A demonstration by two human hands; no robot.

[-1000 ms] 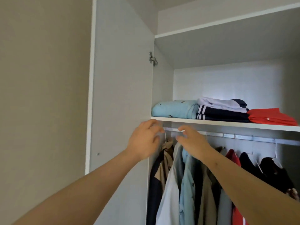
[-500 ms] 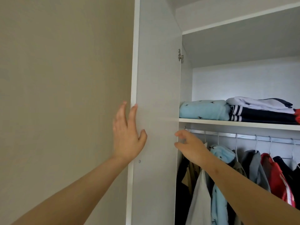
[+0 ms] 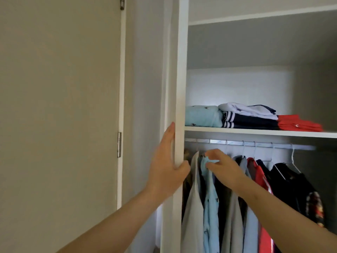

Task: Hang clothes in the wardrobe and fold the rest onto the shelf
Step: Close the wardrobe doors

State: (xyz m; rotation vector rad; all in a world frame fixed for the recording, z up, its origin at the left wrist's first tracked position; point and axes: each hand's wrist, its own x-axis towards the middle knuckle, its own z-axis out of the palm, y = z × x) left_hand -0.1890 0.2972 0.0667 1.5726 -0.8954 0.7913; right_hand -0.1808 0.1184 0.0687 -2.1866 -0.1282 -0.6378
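Note:
The white wardrobe door (image 3: 179,84) shows edge-on. My left hand (image 3: 166,168) holds that edge, fingers flat on the outer face and thumb hooked round the inner side. My right hand (image 3: 225,168) is inside the wardrobe and pinches the collar of a hanging light blue shirt (image 3: 211,207). Beside it on the metal rail (image 3: 259,144) hang a white shirt (image 3: 193,207), a grey garment (image 3: 235,216), a red one (image 3: 260,177) and black ones (image 3: 291,185). On the shelf (image 3: 255,132) lie a folded light blue piece (image 3: 201,116), a white and navy striped stack (image 3: 249,118) and a red piece (image 3: 299,123).
A beige wall (image 3: 54,106) fills the left side. Between it and the wardrobe stands a white frame with a metal hinge (image 3: 119,144). A second board (image 3: 255,15) closes the compartment above the folded clothes.
My left hand went from lying flat on the door's face to holding its edge, and the door now shows edge-on. My right hand dropped from the rail to the light blue shirt's collar.

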